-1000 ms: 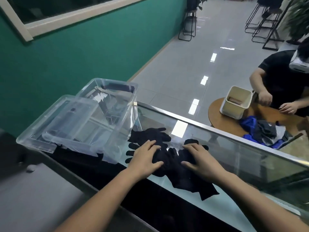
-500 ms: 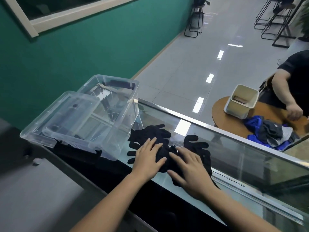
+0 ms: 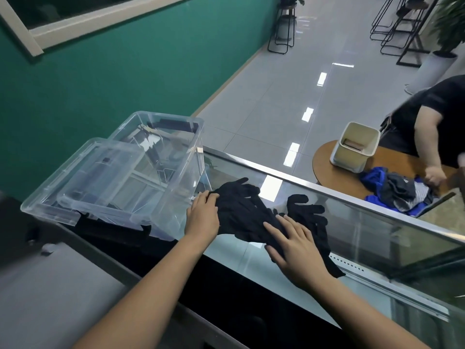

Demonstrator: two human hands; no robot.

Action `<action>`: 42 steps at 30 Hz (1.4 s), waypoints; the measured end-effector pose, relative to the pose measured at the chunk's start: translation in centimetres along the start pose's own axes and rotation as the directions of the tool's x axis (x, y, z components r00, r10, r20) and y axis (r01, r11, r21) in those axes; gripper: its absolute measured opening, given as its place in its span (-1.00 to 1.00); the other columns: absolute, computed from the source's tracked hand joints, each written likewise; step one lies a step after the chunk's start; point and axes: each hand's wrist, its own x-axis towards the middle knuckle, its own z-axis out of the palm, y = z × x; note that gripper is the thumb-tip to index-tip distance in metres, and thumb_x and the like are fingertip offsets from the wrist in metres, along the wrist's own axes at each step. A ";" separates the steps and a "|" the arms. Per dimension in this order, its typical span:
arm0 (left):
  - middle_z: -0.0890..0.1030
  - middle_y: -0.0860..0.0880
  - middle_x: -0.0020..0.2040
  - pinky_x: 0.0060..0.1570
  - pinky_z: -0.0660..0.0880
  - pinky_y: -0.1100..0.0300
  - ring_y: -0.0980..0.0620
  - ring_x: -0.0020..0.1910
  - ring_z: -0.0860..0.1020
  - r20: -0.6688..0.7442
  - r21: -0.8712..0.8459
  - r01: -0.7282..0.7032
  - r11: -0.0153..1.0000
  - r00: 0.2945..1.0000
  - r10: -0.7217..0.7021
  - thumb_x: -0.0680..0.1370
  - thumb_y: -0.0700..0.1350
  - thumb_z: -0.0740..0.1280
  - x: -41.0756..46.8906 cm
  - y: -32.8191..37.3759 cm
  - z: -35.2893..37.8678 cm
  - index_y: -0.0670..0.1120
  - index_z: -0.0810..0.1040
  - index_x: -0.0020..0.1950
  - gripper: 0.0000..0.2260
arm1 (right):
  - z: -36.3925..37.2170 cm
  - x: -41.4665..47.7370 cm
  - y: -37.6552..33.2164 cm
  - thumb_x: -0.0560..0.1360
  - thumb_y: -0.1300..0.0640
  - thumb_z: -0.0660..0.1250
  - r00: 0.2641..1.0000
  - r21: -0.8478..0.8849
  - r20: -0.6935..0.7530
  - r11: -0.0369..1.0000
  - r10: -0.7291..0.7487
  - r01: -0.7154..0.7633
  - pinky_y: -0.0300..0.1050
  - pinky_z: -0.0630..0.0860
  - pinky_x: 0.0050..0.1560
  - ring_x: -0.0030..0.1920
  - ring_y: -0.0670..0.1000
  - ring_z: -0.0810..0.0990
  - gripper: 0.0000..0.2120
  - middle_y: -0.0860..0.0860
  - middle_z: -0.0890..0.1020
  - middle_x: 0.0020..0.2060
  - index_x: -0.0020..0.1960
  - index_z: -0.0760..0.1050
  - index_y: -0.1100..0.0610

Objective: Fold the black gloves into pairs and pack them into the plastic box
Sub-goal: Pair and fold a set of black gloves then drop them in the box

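The black gloves [image 3: 241, 210] were heaped on the glass counter [image 3: 377, 233], just right of the clear plastic box [image 3: 171, 197]. They were pressed down by the left hand [image 3: 202, 217] and right hand [image 3: 295, 248], fingers outstretched, nothing grasped.

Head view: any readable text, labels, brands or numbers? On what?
No text can be read anywhere in this view.
Box: clear plastic, no label shows.
Gloves: plain black, no print.
Bin: plain cream; the thing inside it is too small to tell.
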 end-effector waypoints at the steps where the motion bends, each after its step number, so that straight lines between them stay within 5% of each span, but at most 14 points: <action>1: 0.36 -0.06 0.62 0.52 0.30 -0.08 -0.11 0.61 0.27 0.004 0.022 -0.005 1.000 1.000 0.005 0.74 -0.17 0.24 0.0 -0.1 0.1 -0.01 0.43 0.56 -0.63 | -0.1 0.0 0.2 0.68 -0.33 0.00 1.000 0.000 -0.008 1.000 0.022 -0.022 0.10 0.08 0.69 0.71 0.07 0.13 -0.40 0.00 0.27 0.69 0.69 0.20 -0.22; 9: 0.48 -0.03 0.32 0.31 0.39 -0.03 -0.09 0.32 0.42 -0.050 0.143 -0.007 0.990 0.999 0.015 0.75 0.10 0.19 -2.5 -0.8 0.4 0.06 0.51 0.51 -0.64 | -0.6 -0.2 0.9 0.70 -0.29 0.10 0.989 0.004 -0.029 0.989 0.146 -0.146 0.10 0.01 0.69 0.72 0.09 0.08 -0.40 0.03 0.24 0.70 0.70 0.18 -0.18; 17: 0.53 0.05 0.01 -0.05 0.41 0.13 0.00 -0.02 0.53 -0.229 0.118 -0.141 0.983 0.959 0.165 0.66 0.01 0.39 -10.8 -2.5 1.8 0.00 0.70 0.27 -0.78 | -0.3 -0.2 0.4 0.66 -0.25 0.19 0.982 -0.033 -0.085 0.984 0.170 -0.173 0.18 -0.01 0.68 0.69 0.16 0.17 -0.41 0.13 0.31 0.66 0.65 0.33 -0.10; 22: 0.53 0.08 0.14 0.04 0.44 0.11 0.04 0.11 0.53 -0.253 0.050 -0.215 0.975 0.942 0.221 0.61 -0.06 0.47 -13.7 -3.2 2.1 0.02 0.65 0.01 -0.96 | -0.3 -0.4 -2.1 0.58 -0.08 0.42 0.979 -0.012 -0.201 1.000 0.025 -0.028 0.23 0.04 0.69 0.71 0.16 0.17 -0.36 0.12 0.30 0.66 0.61 0.39 0.02; 28: 0.55 0.16 0.35 0.29 0.43 0.08 0.13 0.41 0.48 -0.171 -0.033 -0.282 0.959 0.947 0.272 0.61 0.01 0.44 -14.6 -3.7 2.5 0.09 0.63 0.18 -0.85 | 2.7 -2.1 -7.9 0.70 -0.10 0.17 0.930 0.162 -0.124 0.918 -0.346 0.363 -0.03 0.27 0.60 0.67 -0.02 0.27 -0.52 -0.07 0.40 0.63 0.61 0.39 -0.07; 36: 0.43 0.22 0.58 0.59 0.21 0.10 0.21 0.65 0.25 -0.076 -0.041 -0.267 0.963 0.962 0.264 0.65 0.25 0.33 -15.0 -5.1 2.0 0.17 0.54 0.48 -0.58 | 3.7 -3.9 -7.8 0.67 -0.10 0.27 0.923 0.099 -0.180 0.927 -0.341 0.362 0.02 0.48 0.45 0.52 0.01 0.50 -0.57 -0.07 0.54 0.52 0.50 0.51 -0.03; 42: 0.39 0.22 0.60 0.63 0.15 0.07 0.21 0.66 0.20 -0.027 -0.056 -0.286 0.956 0.958 0.285 0.64 0.28 0.33 -14.2 -4.9 1.3 0.19 0.52 0.50 -0.55 | 1.8 -2.4 -7.4 0.65 -0.08 0.32 0.929 0.145 -0.204 0.929 -0.309 0.341 -0.06 0.48 0.34 0.34 0.01 0.58 -0.65 -0.07 0.64 0.34 0.39 0.59 -0.02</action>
